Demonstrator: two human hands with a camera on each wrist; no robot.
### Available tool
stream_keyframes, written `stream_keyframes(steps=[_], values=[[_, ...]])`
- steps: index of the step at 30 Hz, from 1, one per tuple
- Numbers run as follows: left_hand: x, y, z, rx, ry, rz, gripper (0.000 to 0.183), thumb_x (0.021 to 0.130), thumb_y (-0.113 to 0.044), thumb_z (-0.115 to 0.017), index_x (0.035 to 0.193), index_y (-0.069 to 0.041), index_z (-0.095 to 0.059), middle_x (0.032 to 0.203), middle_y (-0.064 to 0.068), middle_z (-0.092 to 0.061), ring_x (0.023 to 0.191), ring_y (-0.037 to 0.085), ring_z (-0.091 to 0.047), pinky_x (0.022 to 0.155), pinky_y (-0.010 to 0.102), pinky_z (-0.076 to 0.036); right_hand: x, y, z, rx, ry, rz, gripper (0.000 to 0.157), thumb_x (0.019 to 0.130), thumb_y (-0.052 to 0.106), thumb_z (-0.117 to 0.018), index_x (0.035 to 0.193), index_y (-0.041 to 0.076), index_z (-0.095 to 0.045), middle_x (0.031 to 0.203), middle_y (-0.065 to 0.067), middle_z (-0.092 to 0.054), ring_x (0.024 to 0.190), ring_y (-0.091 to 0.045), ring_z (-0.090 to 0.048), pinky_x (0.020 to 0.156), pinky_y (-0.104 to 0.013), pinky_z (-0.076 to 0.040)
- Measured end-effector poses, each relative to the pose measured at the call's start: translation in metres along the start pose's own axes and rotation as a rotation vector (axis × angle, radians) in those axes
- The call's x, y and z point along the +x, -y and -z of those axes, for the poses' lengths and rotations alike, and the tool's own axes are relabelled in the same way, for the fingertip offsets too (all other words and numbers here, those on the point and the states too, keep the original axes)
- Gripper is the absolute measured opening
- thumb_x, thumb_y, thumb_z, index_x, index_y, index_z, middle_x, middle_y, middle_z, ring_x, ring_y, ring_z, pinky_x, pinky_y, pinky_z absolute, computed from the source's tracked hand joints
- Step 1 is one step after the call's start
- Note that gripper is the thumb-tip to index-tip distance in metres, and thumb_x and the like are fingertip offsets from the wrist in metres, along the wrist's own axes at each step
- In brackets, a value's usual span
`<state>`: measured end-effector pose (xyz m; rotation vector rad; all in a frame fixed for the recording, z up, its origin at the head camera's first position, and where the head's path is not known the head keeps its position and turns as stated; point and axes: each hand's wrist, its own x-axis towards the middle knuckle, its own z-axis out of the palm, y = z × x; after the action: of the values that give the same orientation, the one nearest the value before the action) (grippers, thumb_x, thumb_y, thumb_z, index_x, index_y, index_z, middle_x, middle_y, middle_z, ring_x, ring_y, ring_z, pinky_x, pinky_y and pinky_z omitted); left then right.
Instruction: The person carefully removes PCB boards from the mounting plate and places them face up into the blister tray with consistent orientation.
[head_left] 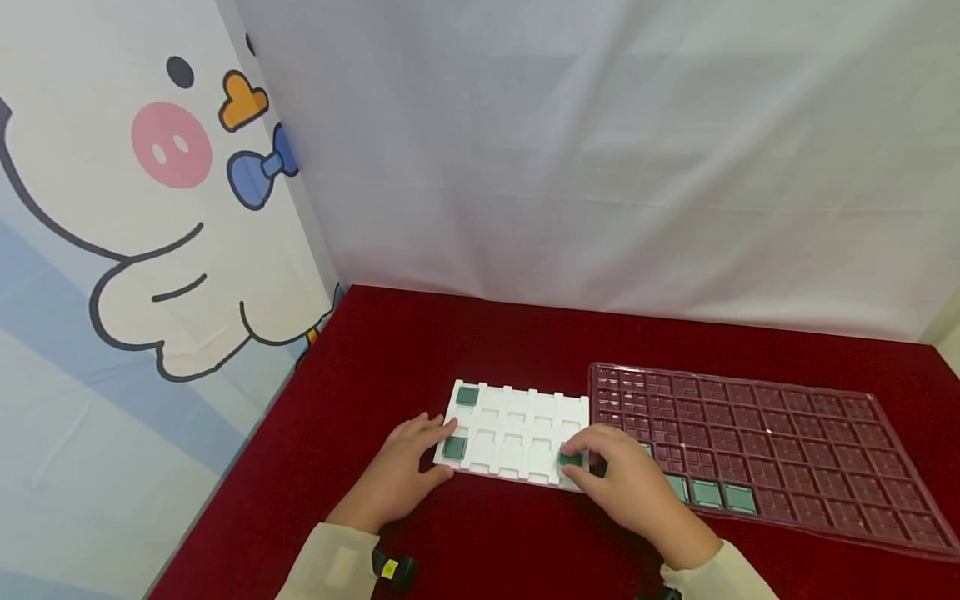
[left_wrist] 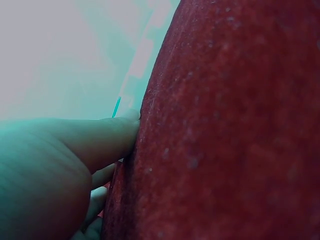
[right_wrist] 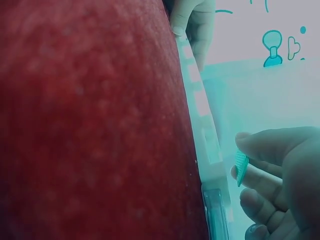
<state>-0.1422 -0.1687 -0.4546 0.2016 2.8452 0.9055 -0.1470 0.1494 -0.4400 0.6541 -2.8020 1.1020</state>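
A small green square chip is pinched between the thumb and fingertips of my right hand, over the right end of a white compartment tray. The right wrist view shows it tilted on edge, with a dotted face. My left hand rests at the tray's left end, thumb near the front corner and fingers extended along the side. Two more green chips lie in the tray's left column, one in the back pocket and one in the front pocket.
A clear plastic blister tray with many pockets lies to the right, against the white tray. Several green chips sit along its front left row, partly hidden by my right hand. Red cloth covers the table; a white curtain hangs behind.
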Motion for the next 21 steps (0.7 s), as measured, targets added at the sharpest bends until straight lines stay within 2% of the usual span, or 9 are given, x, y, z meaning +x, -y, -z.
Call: stream_keyframes(steps=[9,16,21], values=[[0.0,0.0,0.0,0.0,0.003,0.011,0.066,0.093,-0.022,-0.078,0.154,-0.024,-0.052,0.16,0.002,-0.044,0.153,0.03,-0.027,0.118,0.057,-0.031,-0.004,-0.003,0.004,-0.019,-0.028,0.004,0.02,0.086,0.013,-0.086,0.097,0.024,-0.075,0.105,0.014,-0.067,0.082,-0.007,-0.055,0.072,-0.029,-0.051],[0.001,0.002,-0.001,0.004,0.003,0.014,0.066,0.093,-0.022,-0.078,0.154,-0.024,-0.052,0.16,0.002,-0.044,0.152,0.03,-0.027,0.118,0.057,-0.031,-0.006,-0.004,0.01,-0.044,-0.008,-0.032,0.018,0.087,0.015,-0.085,0.099,0.025,-0.075,0.109,0.012,-0.068,0.083,-0.007,-0.056,0.074,-0.031,-0.053],[0.001,0.001,-0.001,0.007,0.004,0.011,0.066,0.093,-0.022,-0.078,0.154,-0.024,-0.052,0.16,0.002,-0.044,0.152,0.03,-0.027,0.118,0.057,-0.031,-0.007,-0.007,0.013,-0.051,-0.005,-0.028,0.017,0.088,0.015,-0.083,0.1,0.025,-0.075,0.112,0.009,-0.068,0.088,-0.008,-0.059,0.076,-0.033,-0.054]])
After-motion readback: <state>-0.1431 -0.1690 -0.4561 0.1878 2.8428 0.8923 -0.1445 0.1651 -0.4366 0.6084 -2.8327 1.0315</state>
